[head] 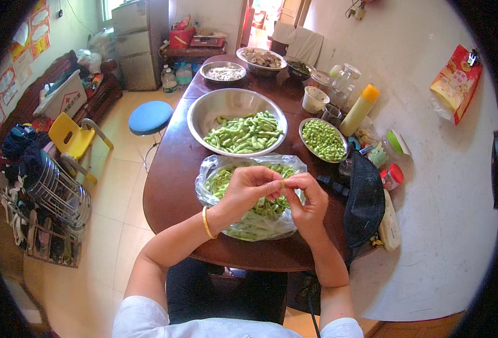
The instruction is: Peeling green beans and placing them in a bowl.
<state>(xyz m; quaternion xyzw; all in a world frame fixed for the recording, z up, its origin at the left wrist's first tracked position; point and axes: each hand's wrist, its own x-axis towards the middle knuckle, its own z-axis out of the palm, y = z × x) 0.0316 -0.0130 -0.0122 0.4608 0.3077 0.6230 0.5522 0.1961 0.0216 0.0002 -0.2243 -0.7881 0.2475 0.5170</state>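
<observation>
My left hand point(244, 188), with a yellow bangle at its wrist, and my right hand point(309, 203) meet fingertip to fingertip. Between them they pinch a small green bean pod point(282, 183), mostly covered by the fingers. Directly below lies an open clear plastic bag point(203, 179) full of green pod shells point(270, 208), partly hidden by my hands. Beyond the bag, a large stainless steel basin point(195, 118) contains a heap of whole green soybean pods point(249, 133). To the right, a smaller metal bowl point(309, 151) is filled with shelled green beans point(324, 138).
Along the dark wooden table point(168, 198), a black fabric bag point(363, 200), jars and a yellow spray can point(358, 110) line the wall side. Several food bowls stand at the far end, one with brownish pieces point(261, 58). A blue stool point(150, 117) is at the left.
</observation>
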